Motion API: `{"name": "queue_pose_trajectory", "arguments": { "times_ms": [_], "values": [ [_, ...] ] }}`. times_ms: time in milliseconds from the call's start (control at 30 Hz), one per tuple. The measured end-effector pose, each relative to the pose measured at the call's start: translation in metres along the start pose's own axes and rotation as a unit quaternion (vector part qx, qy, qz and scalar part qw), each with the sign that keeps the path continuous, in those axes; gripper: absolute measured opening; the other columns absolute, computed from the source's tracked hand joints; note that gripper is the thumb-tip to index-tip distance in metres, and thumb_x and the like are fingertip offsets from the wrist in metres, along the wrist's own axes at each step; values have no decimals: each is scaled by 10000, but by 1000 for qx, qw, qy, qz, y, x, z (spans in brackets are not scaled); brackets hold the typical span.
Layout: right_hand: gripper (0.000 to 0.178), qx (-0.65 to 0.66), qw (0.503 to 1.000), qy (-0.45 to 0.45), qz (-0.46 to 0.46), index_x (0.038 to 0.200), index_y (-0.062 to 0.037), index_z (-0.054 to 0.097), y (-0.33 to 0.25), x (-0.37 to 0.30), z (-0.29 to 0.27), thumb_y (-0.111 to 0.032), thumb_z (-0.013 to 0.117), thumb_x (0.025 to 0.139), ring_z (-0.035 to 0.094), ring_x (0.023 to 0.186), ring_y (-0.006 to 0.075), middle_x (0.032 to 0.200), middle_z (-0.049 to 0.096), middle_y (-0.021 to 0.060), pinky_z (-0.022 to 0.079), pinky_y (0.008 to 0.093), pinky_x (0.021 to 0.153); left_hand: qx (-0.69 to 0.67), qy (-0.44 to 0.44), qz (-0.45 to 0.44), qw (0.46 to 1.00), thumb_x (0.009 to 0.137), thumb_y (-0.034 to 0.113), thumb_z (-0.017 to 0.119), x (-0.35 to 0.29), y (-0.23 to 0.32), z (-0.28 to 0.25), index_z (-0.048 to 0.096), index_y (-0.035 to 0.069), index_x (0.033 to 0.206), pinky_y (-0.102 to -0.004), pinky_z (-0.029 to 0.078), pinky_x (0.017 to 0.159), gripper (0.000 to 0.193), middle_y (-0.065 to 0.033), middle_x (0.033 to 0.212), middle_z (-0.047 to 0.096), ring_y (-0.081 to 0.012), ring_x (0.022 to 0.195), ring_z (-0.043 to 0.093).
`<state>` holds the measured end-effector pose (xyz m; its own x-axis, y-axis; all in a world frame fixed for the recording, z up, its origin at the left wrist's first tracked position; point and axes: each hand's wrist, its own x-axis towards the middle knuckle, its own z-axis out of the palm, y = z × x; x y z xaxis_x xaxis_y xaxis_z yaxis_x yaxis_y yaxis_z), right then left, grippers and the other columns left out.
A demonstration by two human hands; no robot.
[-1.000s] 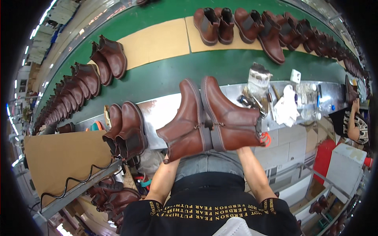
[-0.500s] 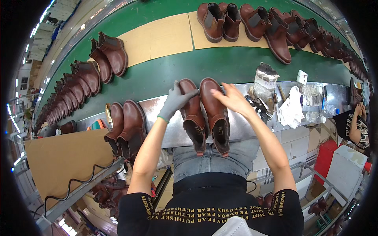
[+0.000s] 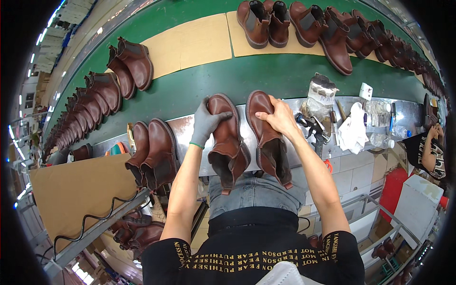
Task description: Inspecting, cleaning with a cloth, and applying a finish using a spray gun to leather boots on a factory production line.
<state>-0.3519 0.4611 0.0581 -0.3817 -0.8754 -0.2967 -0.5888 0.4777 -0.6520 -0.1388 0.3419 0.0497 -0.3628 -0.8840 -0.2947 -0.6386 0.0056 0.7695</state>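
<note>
Two brown leather ankle boots stand side by side on the metal ledge (image 3: pixel 203 164) in front of me, toes pointing away. My left hand (image 3: pixel 207 122), in a grey glove, is wrapped over the toe of the left boot (image 3: pixel 223 137), thumb across its top. The bare right hand (image 3: pixel 281 117) grips the forepart of the right boot (image 3: pixel 262 128), with the thumb on top and fingers along its outer side. A gap separates the boots, and their open shafts lean toward my lap. Left of them rests another pair of brown boots (image 3: pixel 159 147).
A green conveyor belt (image 3: pixel 190 85) runs beyond the ledge, with cardboard sheets (image 3: pixel 204 40) and rows of boots. To my right lie a black tool (image 3: pixel 313 128), a white cloth (image 3: pixel 352 130) and plastic bottles (image 3: pixel 380 140). Cardboard (image 3: pixel 80 190) stands at left; another person (image 3: pixel 430 152) sits far right.
The two boots have moved apart and turned, their toes now closer than before to the belt. My right hand has closed from spread fingers onto the right boot.
</note>
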Motion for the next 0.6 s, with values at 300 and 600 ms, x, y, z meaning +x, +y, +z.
{"name": "queue_pose_trajectory", "arguments": {
  "times_ms": [300, 600],
  "values": [
    [436, 826, 510, -231, 60, 1244, 3, 492, 32, -47, -6, -263, 566, 906, 596, 999, 201, 1124, 587, 105, 497, 338, 849, -724, -147, -34, 673, 847, 249, 637, -55, 7, -5, 427, 45, 1316, -370, 498, 894, 553, -141, 1173, 543, -261, 1050, 561],
    [749, 899, 326, -292, 14, 1417, -82, 269, -22, -66, -29, -420, 610, 842, 399, 1251, 352, 1349, 382, 201, 462, 578, 900, -751, -281, -23, 597, 966, 290, 419, -63, 37, 13, 378, 30, 1343, -421, 535, 780, 460, -128, 1124, 534, -316, 953, 560]
  ]
}}
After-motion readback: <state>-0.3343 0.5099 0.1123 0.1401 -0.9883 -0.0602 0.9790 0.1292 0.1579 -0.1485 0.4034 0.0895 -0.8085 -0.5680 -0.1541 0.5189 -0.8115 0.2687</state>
